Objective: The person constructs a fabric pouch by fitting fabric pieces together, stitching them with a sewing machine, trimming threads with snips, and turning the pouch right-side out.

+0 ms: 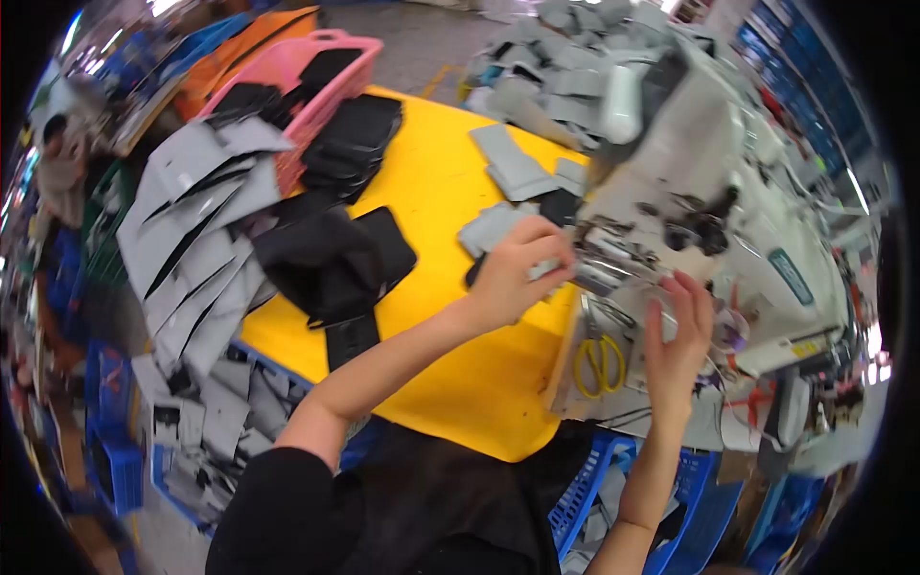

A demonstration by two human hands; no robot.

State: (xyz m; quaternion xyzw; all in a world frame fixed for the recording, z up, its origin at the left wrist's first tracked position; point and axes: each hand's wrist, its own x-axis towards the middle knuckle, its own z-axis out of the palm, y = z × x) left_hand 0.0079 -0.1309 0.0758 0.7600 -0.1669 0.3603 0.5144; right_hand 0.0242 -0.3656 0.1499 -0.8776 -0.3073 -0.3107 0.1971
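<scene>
Left fingers (pixel 548 235): pinched, as far as I can make out from here, on a small pale piece (pixel 545 270), just left of the sewing machine (pixel 757 316) and above the yellow tabletop (pixel 460 383).
Right fingers (pixel 682 287): curved and parted beside the machine's metal fittings (pixel 613 254); I see nothing grasped, though a thread would be too fine to tell.
Metal fittings: I judge a finger could get nicked if a hand drifts in too close.
Yellow-handled scissors (pixel 600 369): near my right wrist, so a careless sweep could knock them.
Black pouch (pixel 321 259): its strap (pixel 352 340) lies near my left forearm, which could snag it.
Grey panels (pixel 206 297): fanned and overlapping; a bump could make them slide.
Pink basket (pixel 372 59): black pieces inside.
Blue crate (pixel 161 476), lower left: grey and black pieces.
Blue basket (pixel 575 489), lower right: grey pieces.
</scene>
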